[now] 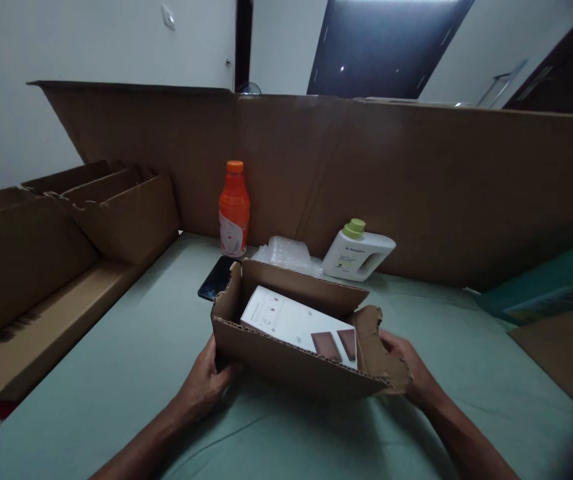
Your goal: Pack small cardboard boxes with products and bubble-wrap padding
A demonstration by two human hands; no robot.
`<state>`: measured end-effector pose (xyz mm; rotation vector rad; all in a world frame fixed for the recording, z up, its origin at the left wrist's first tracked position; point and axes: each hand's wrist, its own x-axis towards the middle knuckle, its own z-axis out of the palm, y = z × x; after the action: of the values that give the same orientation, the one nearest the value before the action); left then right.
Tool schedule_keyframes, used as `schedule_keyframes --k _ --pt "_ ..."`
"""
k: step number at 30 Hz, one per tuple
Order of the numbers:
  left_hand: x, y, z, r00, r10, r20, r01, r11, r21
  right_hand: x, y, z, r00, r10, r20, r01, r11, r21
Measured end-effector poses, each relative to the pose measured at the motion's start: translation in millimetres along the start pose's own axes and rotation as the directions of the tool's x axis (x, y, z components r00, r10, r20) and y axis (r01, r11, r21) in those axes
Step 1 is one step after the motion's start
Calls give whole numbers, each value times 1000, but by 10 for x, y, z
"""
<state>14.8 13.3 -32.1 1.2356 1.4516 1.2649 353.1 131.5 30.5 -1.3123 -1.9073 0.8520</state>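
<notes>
Between my two hands is an open-topped cardboard box (286,357), tilted slightly down to the right. Inside it lies a white printed carton (291,320) with brown pictures at one end. My left hand (209,380) grips the box's left end, thumb along the front wall and the other fingers partly hidden. At the right end, my right hand (409,363) holds the torn-edged flap, its fingers mostly behind the cardboard. Just beyond the box are a black phone (215,279), clear bubble wrap (289,255), an orange bottle (235,210) and a white bottle with a green cap (359,253).
Pale green cloth (116,373) covers the surface. A tall cardboard panel (416,187) stands across the back. Larger cardboard boxes (21,253) line the left side. At the right edge are a teal package (551,287) and another cardboard piece (566,353).
</notes>
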Motion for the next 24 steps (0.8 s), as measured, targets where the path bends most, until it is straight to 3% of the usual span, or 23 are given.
schedule_keyframes --k 3,7,10,12,14,17,24 --pt "-44 -66 15 1000 2 -3 -2 999 44 708 -64 27 995 -97 -3 97 995 -34" --pt "-39 -123 20 1000 16 -20 -13 992 126 1524 -62 404 987 -152 -45 149 986 -75" --pt "-31 -158 28 999 29 -35 -22 983 182 1817 -7 599 987 -135 -84 129 989 -69" --pt "-31 -176 30 998 41 -46 -31 979 200 1837 40 571 985 -101 -142 96 994 -45" --pt "-31 -185 28 997 53 -52 -41 979 199 1719 93 417 970 -46 -237 47 999 -2" --pt "-30 -179 15 998 48 -45 -39 983 180 1303 202 50 923 66 -379 -34 995 91" --pt "-54 -128 -25 999 3 -53 6 986 167 -248 595 -747 826 380 -416 -361 924 127"
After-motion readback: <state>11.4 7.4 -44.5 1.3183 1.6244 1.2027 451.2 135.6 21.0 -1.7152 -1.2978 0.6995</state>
